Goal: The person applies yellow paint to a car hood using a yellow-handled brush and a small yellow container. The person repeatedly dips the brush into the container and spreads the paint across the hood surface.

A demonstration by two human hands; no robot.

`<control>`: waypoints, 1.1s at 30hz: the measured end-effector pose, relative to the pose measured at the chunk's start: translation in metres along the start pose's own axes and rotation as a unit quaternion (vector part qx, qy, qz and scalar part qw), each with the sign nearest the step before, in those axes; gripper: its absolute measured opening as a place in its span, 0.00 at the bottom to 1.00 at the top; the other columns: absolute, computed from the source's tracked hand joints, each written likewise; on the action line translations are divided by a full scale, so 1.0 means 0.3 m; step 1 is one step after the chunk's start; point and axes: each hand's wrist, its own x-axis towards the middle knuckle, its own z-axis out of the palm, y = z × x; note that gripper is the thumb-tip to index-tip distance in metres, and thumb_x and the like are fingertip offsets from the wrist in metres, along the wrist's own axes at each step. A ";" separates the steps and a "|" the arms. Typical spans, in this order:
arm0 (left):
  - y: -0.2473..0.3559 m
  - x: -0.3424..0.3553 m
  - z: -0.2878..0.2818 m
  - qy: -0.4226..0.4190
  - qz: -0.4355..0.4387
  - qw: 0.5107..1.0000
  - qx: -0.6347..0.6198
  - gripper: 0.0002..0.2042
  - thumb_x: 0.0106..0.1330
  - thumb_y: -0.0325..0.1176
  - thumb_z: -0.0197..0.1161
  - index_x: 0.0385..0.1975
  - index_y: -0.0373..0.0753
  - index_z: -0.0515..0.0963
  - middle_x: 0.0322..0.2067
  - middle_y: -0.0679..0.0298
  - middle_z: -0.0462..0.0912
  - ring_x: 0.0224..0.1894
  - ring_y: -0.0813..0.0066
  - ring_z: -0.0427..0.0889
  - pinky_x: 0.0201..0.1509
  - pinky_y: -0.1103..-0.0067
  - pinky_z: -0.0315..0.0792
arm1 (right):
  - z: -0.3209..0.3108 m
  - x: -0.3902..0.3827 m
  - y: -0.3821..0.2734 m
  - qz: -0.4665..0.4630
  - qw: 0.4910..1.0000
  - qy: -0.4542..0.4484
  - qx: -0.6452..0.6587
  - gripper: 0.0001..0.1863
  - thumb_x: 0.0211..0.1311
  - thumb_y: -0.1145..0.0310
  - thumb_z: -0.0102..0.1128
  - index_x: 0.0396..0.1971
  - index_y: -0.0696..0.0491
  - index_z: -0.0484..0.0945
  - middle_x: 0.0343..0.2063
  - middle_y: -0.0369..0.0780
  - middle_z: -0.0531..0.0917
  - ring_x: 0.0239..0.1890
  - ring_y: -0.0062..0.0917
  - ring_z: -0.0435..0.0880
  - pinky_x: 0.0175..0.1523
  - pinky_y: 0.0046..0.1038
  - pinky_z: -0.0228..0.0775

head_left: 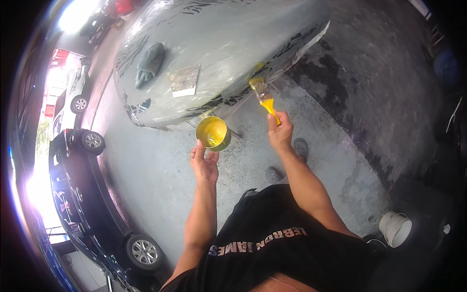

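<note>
In my left hand (206, 165) is a small round can (212, 133), its inside coated with yellow, tipped so that I look down into it. The fingers grip its lower side, with the thumb at the rim. My right hand (281, 131) is closed round the yellow handle of a flat paintbrush (261, 92). Its bristles are smeared with yellow and sit at the near edge of a large grey curved panel (219, 44) wrapped in shiny film. A yellow smear (256, 68) shows on the panel beside the bristle tips; whether they touch cannot be made out.
On the panel lie a grey-green glove (151, 59) and a flat, stained rectangular spreader (184, 81). A dark car (92, 194) stands at left, with a silver car (73, 92) beyond. White buckets (396, 228) sit at lower right. Metal stand legs show under the panel.
</note>
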 end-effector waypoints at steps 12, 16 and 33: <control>0.046 -0.026 -0.085 -0.006 0.016 1.000 0.001 0.20 0.69 0.46 0.72 0.47 0.45 0.68 0.50 0.63 0.80 0.45 0.64 0.82 0.48 0.72 0.78 | 0.027 -0.005 -0.119 0.010 0.996 -0.051 -0.069 0.10 0.69 0.67 0.67 0.42 0.58 0.78 0.33 0.48 0.87 0.35 0.37 0.88 0.40 0.37 0.77; 0.054 -0.031 -0.125 0.007 0.025 1.000 0.005 0.20 0.70 0.46 0.72 0.48 0.44 0.69 0.50 0.63 0.80 0.45 0.64 0.82 0.47 0.73 0.78 | -0.003 -0.014 -0.155 -0.009 0.998 -0.021 -0.054 0.10 0.69 0.68 0.66 0.41 0.57 0.76 0.30 0.50 0.86 0.34 0.46 0.88 0.37 0.41 0.76; 0.070 -0.065 -0.187 -0.005 0.035 0.999 0.013 0.22 0.71 0.46 0.71 0.53 0.41 0.69 0.53 0.61 0.79 0.47 0.63 0.83 0.51 0.71 0.77 | 0.065 0.028 -0.070 -0.007 0.999 0.001 -0.053 0.11 0.70 0.67 0.65 0.43 0.58 0.77 0.29 0.49 0.86 0.33 0.41 0.88 0.39 0.39 0.77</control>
